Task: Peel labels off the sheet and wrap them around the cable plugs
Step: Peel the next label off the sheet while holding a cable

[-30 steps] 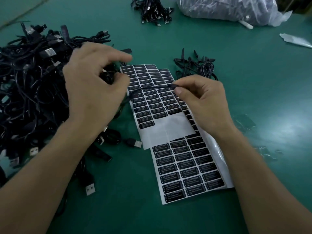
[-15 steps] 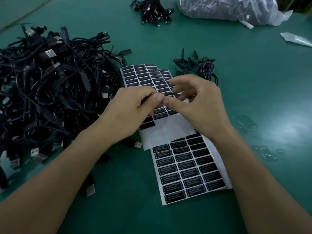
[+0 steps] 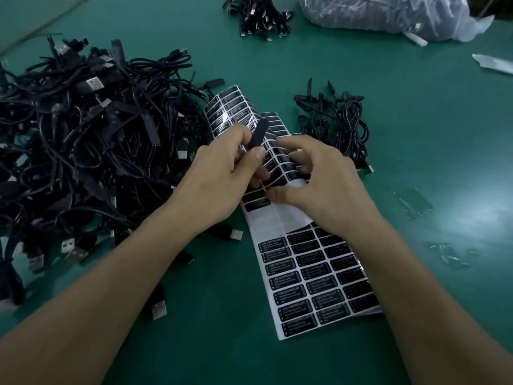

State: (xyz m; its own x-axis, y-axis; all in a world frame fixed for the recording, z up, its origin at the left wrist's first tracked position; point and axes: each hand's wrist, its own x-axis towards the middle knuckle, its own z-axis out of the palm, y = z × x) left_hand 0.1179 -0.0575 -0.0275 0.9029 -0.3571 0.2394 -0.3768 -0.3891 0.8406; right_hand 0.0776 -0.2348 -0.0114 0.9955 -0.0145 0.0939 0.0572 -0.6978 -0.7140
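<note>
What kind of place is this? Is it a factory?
Probably a factory or workshop bench where cables get labelled. A big heap of black cables lies on the green table, label sheets full of identical stickers are spread in front, and a full plastic bag sits behind.

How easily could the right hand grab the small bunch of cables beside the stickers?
Probably easily. The small cable bundle lies just past the right hand on the table, nothing between them. That hand is busy pinching the label sheet, though.
</note>
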